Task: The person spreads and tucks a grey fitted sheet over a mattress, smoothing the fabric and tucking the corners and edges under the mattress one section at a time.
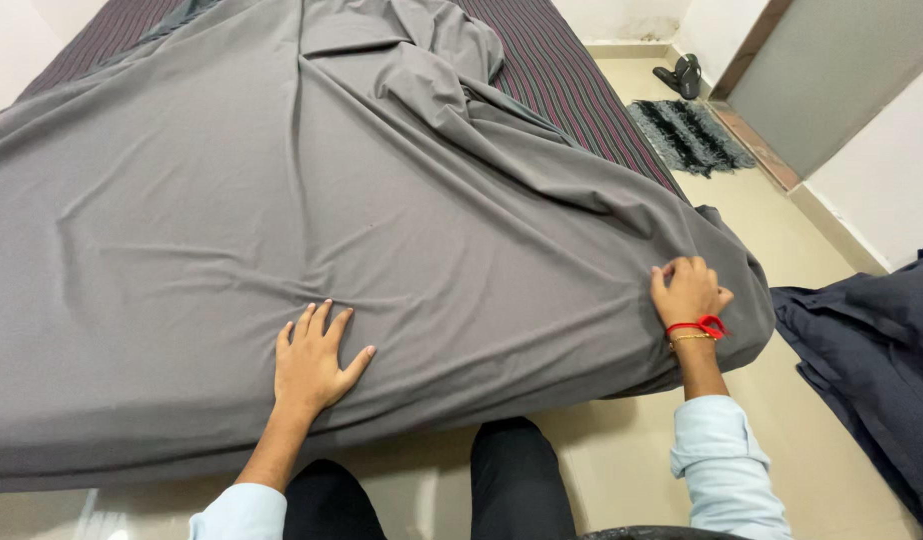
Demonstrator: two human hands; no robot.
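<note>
Striped mattress (572, 80) carries rumpled grey sheet (282, 200); beige floor (772, 230) carries dark rug (690, 135)

Home bedroom; wide bed with striped mattress (572, 85) under loose grey sheet (282, 200); far right, black shaggy doormat (690, 135), dark sandals (680, 75), tiled floor (782, 240).

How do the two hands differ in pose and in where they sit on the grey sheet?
The left hand lies flat with fingers spread, palm down on the grey sheet atop the mattress. The right hand is curled, fingers bunching the sheet at the bed's corner. The right wrist wears a red thread and a thin bangle; the left wrist is bare. Both touch the same sheet and come from light blue sleeves.
</note>
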